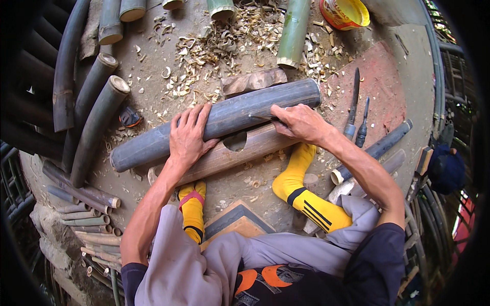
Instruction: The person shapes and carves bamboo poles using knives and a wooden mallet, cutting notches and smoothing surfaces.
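Note:
A dark grey bamboo pole lies slantwise across the middle, its right end farther off. My left hand is closed over it left of centre, thumb on the near side. My right hand is closed on a thin dark rod-like tool, whose tip meets the pole's surface right of centre; its exact kind is unclear. Just nearer lies a brownish bamboo length with a rounded notch cut in its edge. A wooden block sits behind the pole.
Wood shavings cover the ground beyond. A knife and a chisel-like tool lie at right, near another bamboo piece. Bamboo lengths crowd the left. A tape measure and a yellow-red tub stand farther off.

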Action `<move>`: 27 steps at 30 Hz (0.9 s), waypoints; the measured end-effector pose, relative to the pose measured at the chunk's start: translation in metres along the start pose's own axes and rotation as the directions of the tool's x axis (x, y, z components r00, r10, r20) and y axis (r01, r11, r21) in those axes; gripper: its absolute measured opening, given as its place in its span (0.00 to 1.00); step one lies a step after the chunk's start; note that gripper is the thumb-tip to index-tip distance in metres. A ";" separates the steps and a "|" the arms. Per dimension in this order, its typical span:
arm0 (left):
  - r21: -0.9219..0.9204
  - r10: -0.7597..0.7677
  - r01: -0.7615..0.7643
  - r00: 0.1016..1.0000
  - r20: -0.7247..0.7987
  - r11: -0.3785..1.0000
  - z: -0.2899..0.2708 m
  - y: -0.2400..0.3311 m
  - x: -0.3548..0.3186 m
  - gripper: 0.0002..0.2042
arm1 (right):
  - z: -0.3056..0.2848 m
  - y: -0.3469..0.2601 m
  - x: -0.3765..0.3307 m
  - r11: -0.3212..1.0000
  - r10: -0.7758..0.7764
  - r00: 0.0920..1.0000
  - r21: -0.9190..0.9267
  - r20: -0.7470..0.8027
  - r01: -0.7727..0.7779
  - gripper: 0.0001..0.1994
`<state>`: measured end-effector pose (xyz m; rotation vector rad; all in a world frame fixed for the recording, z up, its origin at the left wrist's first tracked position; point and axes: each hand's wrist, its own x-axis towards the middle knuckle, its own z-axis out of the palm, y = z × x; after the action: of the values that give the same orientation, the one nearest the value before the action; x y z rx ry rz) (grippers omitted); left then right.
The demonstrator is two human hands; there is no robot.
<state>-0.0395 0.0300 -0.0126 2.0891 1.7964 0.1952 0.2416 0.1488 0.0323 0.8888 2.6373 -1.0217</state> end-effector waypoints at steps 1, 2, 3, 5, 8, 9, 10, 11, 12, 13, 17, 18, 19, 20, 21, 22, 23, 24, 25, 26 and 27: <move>0.001 0.000 0.000 1.000 -0.002 1.000 0.000 0.000 0.000 0.47 | -0.001 0.000 0.000 1.000 0.001 1.000 -0.002 0.005 -0.001 0.11; -0.002 -0.003 0.003 1.000 0.003 1.000 0.000 0.000 -0.001 0.47 | -0.002 -0.001 0.001 1.000 -0.002 1.000 -0.011 0.012 0.002 0.11; -0.005 -0.004 0.004 1.000 0.007 1.000 0.000 0.000 0.000 0.47 | -0.003 -0.001 0.001 1.000 -0.004 1.000 -0.021 0.017 0.004 0.11; -0.005 -0.006 0.006 1.000 0.012 1.000 -0.001 0.000 0.000 0.47 | -0.004 -0.001 0.002 1.000 -0.008 1.000 -0.026 0.025 0.008 0.11; -0.005 -0.009 0.009 1.000 0.018 1.000 -0.002 0.001 0.000 0.46 | -0.005 0.001 0.003 1.000 -0.008 0.999 -0.024 0.042 0.009 0.11; -0.006 -0.012 0.013 1.000 0.023 1.000 -0.003 0.002 0.000 0.46 | -0.006 0.001 0.004 1.000 -0.006 0.999 -0.030 0.053 0.008 0.11; -0.006 -0.016 0.016 0.999 0.028 1.000 -0.004 0.002 0.000 0.46 | -0.007 0.002 0.004 0.999 -0.005 0.998 -0.037 0.064 0.007 0.11; -0.007 -0.016 0.016 1.000 0.027 1.000 -0.004 0.002 0.000 0.46 | -0.008 0.002 0.005 0.999 -0.008 0.998 -0.038 0.069 0.011 0.12; -0.010 -0.014 0.015 1.000 0.025 1.000 -0.004 0.001 0.000 0.45 | -0.009 0.002 0.006 0.999 -0.010 0.997 -0.041 0.074 0.013 0.12; -0.012 -0.013 0.014 1.000 0.024 1.000 -0.004 0.001 0.000 0.45 | -0.010 0.003 0.007 0.999 -0.012 0.997 -0.044 0.079 0.016 0.12; -0.015 -0.008 0.009 1.000 0.022 1.000 -0.003 -0.001 -0.001 0.46 | -0.017 0.003 0.016 0.996 -0.015 0.986 -0.086 0.167 0.030 0.12; -0.010 -0.009 0.009 1.000 0.021 1.000 -0.003 -0.002 -0.002 0.46 | -0.024 0.003 0.026 0.993 -0.004 0.974 -0.116 0.227 0.031 0.12; -0.007 -0.003 0.003 1.000 0.017 1.000 -0.003 -0.001 -0.001 0.46 | -0.031 0.005 0.032 0.988 0.016 0.959 -0.150 0.282 0.028 0.12; -0.009 -0.004 0.005 1.000 0.018 1.000 -0.002 0.001 -0.003 0.46 | -0.032 0.014 0.034 0.988 -0.068 0.986 -0.126 0.152 0.088 0.12; -0.011 0.022 -0.022 1.000 0.010 1.000 -0.002 0.004 0.001 0.46 | -0.023 0.048 0.038 0.994 -0.078 0.973 -0.090 -0.218 0.059 0.07; -0.009 0.021 -0.021 1.000 0.005 1.000 -0.003 0.003 -0.001 0.46 | -0.048 0.047 0.050 0.999 0.022 0.875 -0.010 -0.484 -0.030 0.07; -0.005 0.011 -0.011 1.000 0.004 1.000 -0.004 0.001 0.000 0.46 | -0.074 0.046 0.059 0.992 0.125 0.695 0.113 -0.708 -0.063 0.08; -0.018 0.005 -0.005 1.000 0.015 1.000 -0.003 0.003 -0.001 0.46 | -0.092 0.037 0.048 0.945 0.325 0.574 0.275 -0.752 -0.175 0.11; -0.032 0.001 0.000 1.000 0.026 0.999 -0.002 0.004 -0.002 0.46 | -0.100 0.042 0.046 0.957 0.290 0.407 0.263 -0.866 -0.121 0.12; -0.017 -0.014 0.014 1.000 0.023 1.000 -0.005 0.001 -0.003 0.47 | -0.101 0.048 0.040 0.948 0.318 0.396 0.278 -0.862 -0.157 0.12; -0.026 -0.006 0.007 1.000 0.024 1.000 -0.001 0.002 -0.003 0.47 | -0.102 0.057 0.026 0.938 0.339 0.380 0.276 -0.860 -0.211 0.14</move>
<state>-0.0383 0.0274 -0.0100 2.0588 1.7767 0.1897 0.2595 0.2619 0.0681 2.4168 2.9512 -0.6829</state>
